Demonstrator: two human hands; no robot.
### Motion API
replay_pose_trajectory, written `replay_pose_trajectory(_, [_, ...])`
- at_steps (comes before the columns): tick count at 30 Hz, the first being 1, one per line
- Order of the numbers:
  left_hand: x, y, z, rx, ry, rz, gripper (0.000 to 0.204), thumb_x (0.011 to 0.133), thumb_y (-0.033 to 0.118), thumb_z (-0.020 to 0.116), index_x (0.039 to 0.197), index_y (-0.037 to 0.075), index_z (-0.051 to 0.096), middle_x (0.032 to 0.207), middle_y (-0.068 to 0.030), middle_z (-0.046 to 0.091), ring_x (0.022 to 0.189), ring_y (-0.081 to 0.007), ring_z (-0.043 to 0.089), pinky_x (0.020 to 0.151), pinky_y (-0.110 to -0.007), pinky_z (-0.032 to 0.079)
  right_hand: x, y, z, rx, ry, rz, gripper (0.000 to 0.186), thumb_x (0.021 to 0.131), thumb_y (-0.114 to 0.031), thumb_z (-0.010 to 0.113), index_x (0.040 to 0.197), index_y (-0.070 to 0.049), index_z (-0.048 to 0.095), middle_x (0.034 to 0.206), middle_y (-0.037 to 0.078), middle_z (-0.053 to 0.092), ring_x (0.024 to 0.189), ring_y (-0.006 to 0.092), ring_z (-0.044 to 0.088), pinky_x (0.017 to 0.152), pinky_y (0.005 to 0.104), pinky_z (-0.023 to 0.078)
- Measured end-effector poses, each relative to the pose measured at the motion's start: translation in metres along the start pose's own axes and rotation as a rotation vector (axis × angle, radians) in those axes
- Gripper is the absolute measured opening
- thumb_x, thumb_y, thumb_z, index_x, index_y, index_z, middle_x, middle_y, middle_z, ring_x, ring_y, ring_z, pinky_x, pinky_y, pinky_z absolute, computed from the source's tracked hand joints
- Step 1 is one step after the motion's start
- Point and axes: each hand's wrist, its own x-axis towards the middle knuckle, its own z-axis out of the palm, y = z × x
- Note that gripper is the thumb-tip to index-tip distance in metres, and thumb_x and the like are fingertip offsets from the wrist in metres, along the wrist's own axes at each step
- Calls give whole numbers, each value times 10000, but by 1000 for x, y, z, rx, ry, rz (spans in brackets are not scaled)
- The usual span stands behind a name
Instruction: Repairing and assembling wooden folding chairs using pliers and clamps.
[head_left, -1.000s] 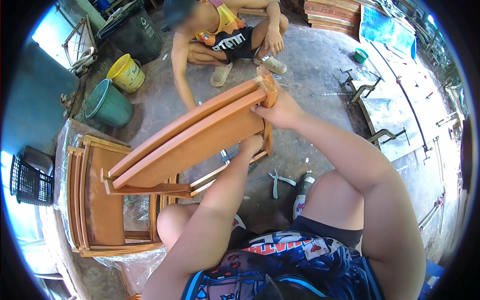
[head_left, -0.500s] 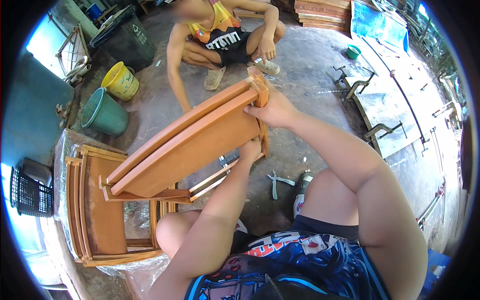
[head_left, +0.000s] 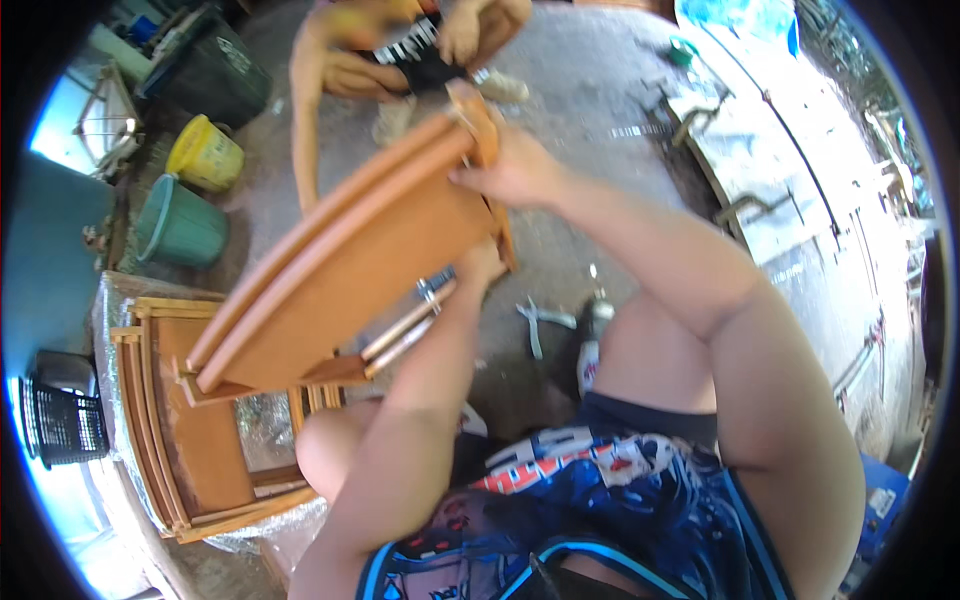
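A curved wooden frame [head_left: 340, 250] with an orange-brown panel and thick curved rails is tilted in front of me. Its right end is raised and its left end is over a stack of similar wooden frames [head_left: 205, 455]. At the upper right corner, my right hand [head_left: 515, 168] is closed around the end of the frame. My left hand [head_left: 482, 265] is closed on the frame's lower right side, its fingers partly hidden. Beneath the frame, next to my left wrist, shows part of a dark and silvery metal object [head_left: 437, 281].
Pliers [head_left: 540, 322] lie on the floor near my foot. A co-worker [head_left: 400, 60] squats opposite, one arm reaching down behind the frame. Green [head_left: 182, 225] and yellow [head_left: 207, 152] buckets stand left. Clamps [head_left: 745, 208] hold a board [head_left: 715, 160] at right. A black basket [head_left: 65, 420] sits far left.
My view has shifted, so the surroundings sit further left and, toward the back, higher. Both hands keep their hold on the frame, which looks little changed against the stack.
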Motion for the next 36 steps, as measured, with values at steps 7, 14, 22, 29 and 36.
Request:
replay_pose_trajectory(7, [23, 28, -14, 842, 18, 369, 241, 968, 163, 433, 1060, 15, 600, 925, -155, 649, 842, -224, 654, 659, -397, 534, 1, -20, -6, 43, -2, 15, 758, 734, -420, 739, 1241, 39, 414, 1112, 280, 622, 1068, 406, 603, 927, 435, 476])
replay_pose_trajectory(14, [23, 17, -27, 512, 50, 590, 107, 963, 119, 517, 997, 41, 583, 807, -73, 605, 668, -143, 591, 599, -299, 516, -1, -33, -13, 64, 18, 25, 657, 722, -301, 745, 1159, 43, 395, 1065, 320, 606, 1052, 451, 587, 908, 463, 481])
replay_pose_trajectory(22, [34, 17, -29, 596, 10, 585, 157, 978, 99, 442, 964, 15, 574, 791, -72, 592, 615, -154, 563, 584, -324, 550, -6, -35, -13, 49, 30, 67, 629, 728, -301, 737, 1150, 31, 410, 1061, 311, 611, 1041, 447, 592, 903, 467, 481])
replay_pose_trajectory(29, [29, 10, -31, 739, 94, 844, 192, 985, 142, 422, 942, 26, 569, 759, -62, 608, 616, -153, 590, 602, -325, 533, -3, -36, -13, 56, 17, 30, 630, 738, -301, 725, 1166, 30, 402, 1040, 311, 615, 1009, 446, 604, 875, 465, 493])
replay_pose_trajectory(36, [18, 21, -12, 291, 121, 230, 188, 969, 90, 433, 1012, -26, 574, 780, -83, 629, 659, -167, 626, 630, -318, 530, -3, -24, -13, 11, 59, 5, 662, 736, -301, 726, 1174, 65, 391, 1028, 313, 618, 991, 439, 616, 859, 454, 504])
